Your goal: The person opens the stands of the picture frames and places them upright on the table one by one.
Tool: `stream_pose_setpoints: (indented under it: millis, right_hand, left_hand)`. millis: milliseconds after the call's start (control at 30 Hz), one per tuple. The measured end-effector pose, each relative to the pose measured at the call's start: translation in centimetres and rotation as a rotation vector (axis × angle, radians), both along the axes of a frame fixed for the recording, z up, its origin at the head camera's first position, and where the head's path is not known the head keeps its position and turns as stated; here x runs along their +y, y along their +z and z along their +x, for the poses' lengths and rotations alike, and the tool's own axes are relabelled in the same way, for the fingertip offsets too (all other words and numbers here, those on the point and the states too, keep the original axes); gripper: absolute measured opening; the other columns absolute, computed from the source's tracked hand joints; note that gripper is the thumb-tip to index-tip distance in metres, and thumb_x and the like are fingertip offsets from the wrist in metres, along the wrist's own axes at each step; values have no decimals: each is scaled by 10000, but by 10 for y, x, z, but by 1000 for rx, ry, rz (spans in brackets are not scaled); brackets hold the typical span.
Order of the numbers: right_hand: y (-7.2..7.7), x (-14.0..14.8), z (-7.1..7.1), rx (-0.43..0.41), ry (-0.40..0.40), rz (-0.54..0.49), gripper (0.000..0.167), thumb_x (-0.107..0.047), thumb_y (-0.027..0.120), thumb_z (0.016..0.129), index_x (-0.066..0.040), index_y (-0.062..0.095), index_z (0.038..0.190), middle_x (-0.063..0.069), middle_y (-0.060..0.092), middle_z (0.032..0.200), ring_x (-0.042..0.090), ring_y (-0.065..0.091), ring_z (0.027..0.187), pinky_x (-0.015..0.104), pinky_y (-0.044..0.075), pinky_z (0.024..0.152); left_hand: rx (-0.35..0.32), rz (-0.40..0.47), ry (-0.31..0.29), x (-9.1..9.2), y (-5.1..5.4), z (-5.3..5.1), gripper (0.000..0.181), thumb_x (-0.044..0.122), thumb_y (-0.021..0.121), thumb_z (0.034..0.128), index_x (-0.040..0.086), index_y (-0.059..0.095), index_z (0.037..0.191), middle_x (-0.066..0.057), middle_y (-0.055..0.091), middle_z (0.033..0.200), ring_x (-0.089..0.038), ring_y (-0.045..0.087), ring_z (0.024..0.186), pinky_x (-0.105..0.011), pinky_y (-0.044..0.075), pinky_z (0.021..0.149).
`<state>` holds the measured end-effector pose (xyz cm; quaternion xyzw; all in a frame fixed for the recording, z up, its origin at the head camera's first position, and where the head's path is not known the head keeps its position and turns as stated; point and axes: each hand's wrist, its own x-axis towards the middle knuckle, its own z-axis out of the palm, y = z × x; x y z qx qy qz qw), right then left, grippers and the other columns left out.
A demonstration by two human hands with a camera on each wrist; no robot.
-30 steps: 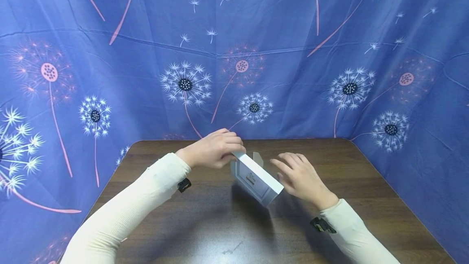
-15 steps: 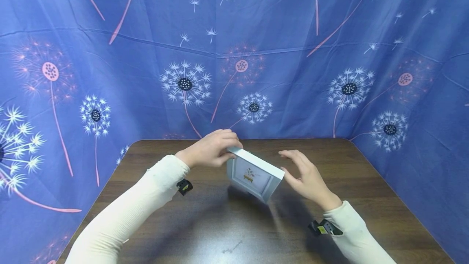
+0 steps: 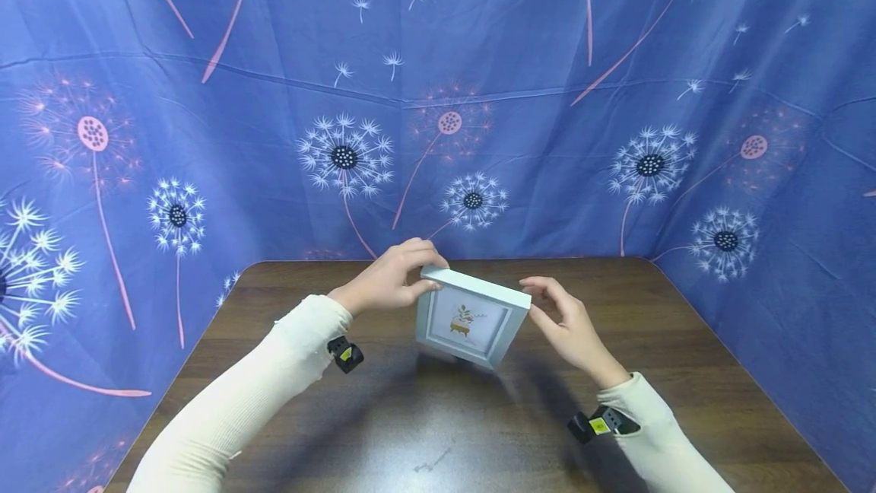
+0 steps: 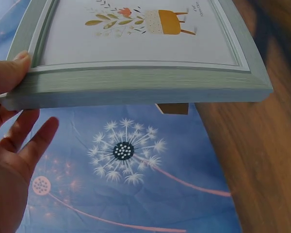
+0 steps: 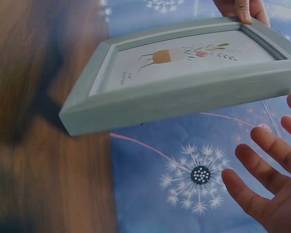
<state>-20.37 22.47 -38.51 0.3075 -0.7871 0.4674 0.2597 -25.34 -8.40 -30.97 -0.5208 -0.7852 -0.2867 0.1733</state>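
A pale grey-green picture frame (image 3: 468, 319) with a drawing of a plant in a yellow pot stands tilted over the table, facing me. My left hand (image 3: 393, 278) grips its upper left corner, thumb on the front (image 4: 19, 65) and fingers behind. At the upper right corner is my right hand (image 3: 571, 332), its fingers (image 5: 262, 167) spread apart; whether its thumb touches the frame I cannot tell. Beneath the frame's edge in the left wrist view, a small brown piece (image 4: 174, 108) shows. Most of the frame's back is hidden.
The brown wooden table (image 3: 383, 432) reaches back to a blue cloth (image 3: 547, 135) printed with dandelions, which hangs behind and along both sides. Each wrist carries a small black device, one on the left (image 3: 345, 354) and one on the right (image 3: 602, 424).
The picture frame has turned upward so its front faces me more, in my left hand's grip. My right hand's thumb has come up to its right corner. The flap behind has gone from sight.
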Motion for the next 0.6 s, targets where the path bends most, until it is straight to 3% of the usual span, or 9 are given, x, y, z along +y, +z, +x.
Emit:
stream_pose_setpoints:
  millis: [267,367,500,600]
  right_hand:
    - [1,-2,1,-181,120,-166,267,117,499,948,115,533,1213,-76,644,1038,37,616,917,193,523,763]
    - [0,-2,0,-232,185,-234,265,108,466,963,45,551,1206,-53,642,1049,59,625,899,221,539,725]
    - [-4,-1,-2,-255,232,-265,376,99,446,966,-160,578,1204,-25,632,1025,74,618,874,246,540,697]
    - [-3,-1,-1,-281,244,-279,396,72,431,977,-219,592,1192,-19,614,1003,78,605,866,255,535,690]
  left_hand:
    - [-184,114,22,0,-3,1,205,31,749,855,39,693,1053,-25,633,977,-115,536,785,-251,517,657]
    - [-245,139,33,1,-4,1,200,37,746,865,40,695,1059,-23,633,986,-122,542,787,-254,510,671]
    - [-304,179,62,1,-5,2,204,49,752,867,41,704,1066,-19,637,974,-156,535,789,-275,468,688]
    - [-369,212,82,1,-5,4,211,54,742,877,35,704,1083,-31,641,978,-174,547,836,-284,467,742]
